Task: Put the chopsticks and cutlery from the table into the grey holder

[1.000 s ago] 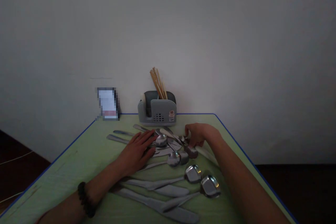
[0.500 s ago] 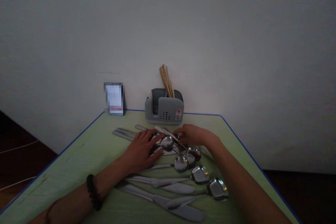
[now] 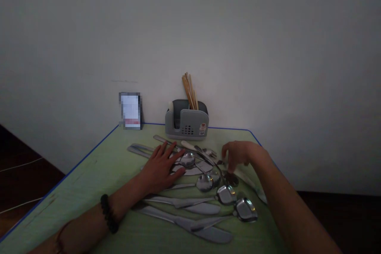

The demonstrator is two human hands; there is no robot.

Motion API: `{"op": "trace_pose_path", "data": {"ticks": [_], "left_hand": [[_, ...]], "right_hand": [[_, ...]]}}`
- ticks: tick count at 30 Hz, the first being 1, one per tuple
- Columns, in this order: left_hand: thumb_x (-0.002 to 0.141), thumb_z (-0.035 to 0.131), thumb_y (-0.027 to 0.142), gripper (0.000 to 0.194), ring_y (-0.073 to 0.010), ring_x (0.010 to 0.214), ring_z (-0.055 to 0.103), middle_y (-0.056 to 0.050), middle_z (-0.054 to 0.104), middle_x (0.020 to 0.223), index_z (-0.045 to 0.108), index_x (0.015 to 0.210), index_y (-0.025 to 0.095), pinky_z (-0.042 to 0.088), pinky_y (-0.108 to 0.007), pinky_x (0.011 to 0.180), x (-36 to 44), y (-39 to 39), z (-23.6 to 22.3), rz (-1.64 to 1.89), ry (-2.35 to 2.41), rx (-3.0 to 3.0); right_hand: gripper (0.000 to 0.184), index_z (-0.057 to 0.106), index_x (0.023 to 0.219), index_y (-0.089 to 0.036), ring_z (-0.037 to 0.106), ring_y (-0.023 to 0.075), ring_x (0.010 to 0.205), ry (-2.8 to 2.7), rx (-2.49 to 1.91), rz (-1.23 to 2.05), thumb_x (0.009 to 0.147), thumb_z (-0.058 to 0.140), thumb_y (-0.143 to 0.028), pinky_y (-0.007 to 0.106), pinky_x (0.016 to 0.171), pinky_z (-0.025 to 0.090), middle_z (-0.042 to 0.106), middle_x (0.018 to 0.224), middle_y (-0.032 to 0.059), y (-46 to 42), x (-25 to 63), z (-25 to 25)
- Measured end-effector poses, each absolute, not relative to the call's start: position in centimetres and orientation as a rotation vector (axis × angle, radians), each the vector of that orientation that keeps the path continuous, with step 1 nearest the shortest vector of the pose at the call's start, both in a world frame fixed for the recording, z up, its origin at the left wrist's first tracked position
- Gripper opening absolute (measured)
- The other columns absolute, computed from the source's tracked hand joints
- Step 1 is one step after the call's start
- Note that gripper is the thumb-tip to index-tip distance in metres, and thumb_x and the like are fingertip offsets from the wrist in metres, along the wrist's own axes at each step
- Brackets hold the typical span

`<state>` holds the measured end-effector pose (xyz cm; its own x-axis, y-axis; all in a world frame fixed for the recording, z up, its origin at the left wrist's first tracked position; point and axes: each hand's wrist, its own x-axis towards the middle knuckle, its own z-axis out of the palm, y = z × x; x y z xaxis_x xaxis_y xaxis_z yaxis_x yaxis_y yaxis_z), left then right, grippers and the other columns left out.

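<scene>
Our left hand (image 3: 162, 170) spreads wide over cutlery (image 3: 204, 183); toward three o'clock, our right hand (image 3: 241, 153), its grip unclear.

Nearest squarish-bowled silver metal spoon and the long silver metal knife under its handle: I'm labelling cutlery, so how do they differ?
The squarish-bowled silver metal spoon ends in a hollow bowl, the long silver metal knife in a flat blade. The spoon looks shorter than the knife. The spoon's handle end lies over the knife's blade. Both are silver-coloured metal.
</scene>
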<state>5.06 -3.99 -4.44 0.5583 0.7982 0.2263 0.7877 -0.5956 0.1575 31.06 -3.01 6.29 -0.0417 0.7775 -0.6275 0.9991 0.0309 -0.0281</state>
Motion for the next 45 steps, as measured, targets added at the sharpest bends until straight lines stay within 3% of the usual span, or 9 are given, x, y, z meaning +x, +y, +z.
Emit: {"op": "trace_pose_path", "data": {"ticks": [5, 8, 11, 18, 26, 30, 34, 41, 45], "left_hand": [[0.087, 0.048, 0.052, 0.051, -0.0330, 0.137, 0.026, -0.006, 0.036, 0.147, 0.045, 0.135, 0.033, 0.026, -0.056, 0.108, 5.1, -4.0, -4.2, 0.498, 1.352, 2.742], [0.086, 0.052, 0.045, 0.043, -0.0300, 0.134, 0.032, -0.008, 0.040, 0.143, 0.054, 0.126, 0.028, 0.029, -0.051, 0.109, 5.1, -4.0, -4.0, 0.571, 1.268, 2.755], [0.086, 0.052, 0.042, 0.039, -0.0272, 0.126, 0.040, -0.008, 0.046, 0.135, 0.056, 0.122, 0.026, 0.034, -0.047, 0.107, 5.1, -4.0, -3.7, 0.570, 1.198, 2.753], [0.090, 0.044, 0.047, 0.050, -0.0281, 0.134, 0.031, -0.008, 0.035, 0.146, 0.043, 0.136, 0.028, 0.027, -0.049, 0.110, 5.0, -4.0, -4.1, 0.443, 1.220, 2.825], [0.088, 0.043, 0.055, 0.067, -0.0297, 0.139, 0.022, -0.008, 0.021, 0.154, 0.022, 0.146, 0.030, 0.020, -0.052, 0.112, 4.7, -4.0, -4.0, 0.381, 1.179, 2.850], [0.090, 0.044, 0.047, 0.065, -0.0276, 0.137, 0.027, -0.009, 0.031, 0.149, 0.022, 0.147, 0.025, 0.021, -0.050, 0.113, 4.9, -4.0, -3.6, 0.550, 1.123, 2.841], [0.092, 0.045, 0.037, 0.057, -0.0257, 0.128, 0.038, -0.012, 0.043, 0.138, 0.028, 0.144, 0.021, 0.031, -0.047, 0.109, 5.1, -3.9, -3.4, 0.801, 1.055, 2.787], [0.089, 0.049, 0.032, 0.060, -0.0261, 0.122, 0.043, -0.014, 0.047, 0.134, 0.025, 0.142, 0.019, 0.038, -0.044, 0.103, 5.0, -4.1, -3.2, 0.933, 0.901, 2.687], [0.090, 0.048, 0.032, 0.053, -0.0240, 0.101, 0.056, -0.014, 0.059, 0.115, 0.032, 0.137, 0.014, 0.048, -0.039, 0.088, 5.0, -3.9, -3.4, 0.976, 0.966, 2.632]], "right_hand": [[0.043, 0.067, 0.103, -0.009, 0.069, 0.0225, 0.065, 1.785, 1.785, -0.741, 0.061, 0.073, -0.013, 0.031, 0.058, 0.051, 0.072, 0.085, 0.0116, -2.9, 30.8, 5.3], [0.039, 0.067, 0.104, -0.013, 0.069, 0.0241, 0.076, 1.918, 1.786, -0.684, 0.065, 0.068, -0.013, 0.030, 0.063, 0.050, 0.072, 0.091, 0.0114, -2.8, 30.8, 5.5], [0.047, 0.062, 0.117, -0.019, 0.065, 0.0232, 0.093, 2.090, 1.781, -0.603, 0.070, 0.061, -0.013, 0.029, 0.075, 0.048, 0.069, 0.107, 0.0102, -2.7, 30.6, 5.9], [0.056, 0.055, 0.130, -0.030, 0.061, 0.0251, 0.107, 2.377, 1.582, -0.413, 0.079, 0.045, -0.008, 0.032, 0.086, 0.045, 0.066, 0.116, 0.0109, -2.9, 28.9, 5.0], [0.061, 0.047, 0.137, -0.024, 0.063, 0.0251, 0.102, 2.346, 1.633, -0.435, 0.078, 0.051, -0.009, 0.031, 0.085, 0.046, 0.067, 0.112, 0.0125, -2.9, 29.2, 5.3], [0.048, 0.056, 0.128, -0.014, 0.065, 0.0212, 0.091, 2.530, 1.750, -0.525, 0.080, 0.058, -0.017, 0.028, 0.080, 0.048, 0.068, 0.104, 0.0118, -3.2, 30.5, 7.1], [0.026, 0.068, 0.105, -0.017, 0.063, 0.0169, 0.086, 2.995, 1.760, -0.718, 0.083, 0.057, -0.025, 0.028, 0.077, 0.050, 0.065, 0.101, 0.0091, -3.9, 31.0, 8.6], [0.017, 0.061, 0.088, -0.019, 0.058, 0.0122, 0.072, 3.387, 1.751, -1.219, 0.077, 0.064, -0.032, 0.026, 0.067, 0.050, 0.061, 0.084, 0.0025, -3.7, 27.7, 7.8], [0.024, 0.053, 0.081, -0.019, 0.058, 0.0117, 0.065, 3.349, 1.895, -1.522, 0.074, 0.067, -0.037, 0.025, 0.059, 0.049, 0.058, 0.073, -0.0012, -3.5, 25.7, 6.7]]}}
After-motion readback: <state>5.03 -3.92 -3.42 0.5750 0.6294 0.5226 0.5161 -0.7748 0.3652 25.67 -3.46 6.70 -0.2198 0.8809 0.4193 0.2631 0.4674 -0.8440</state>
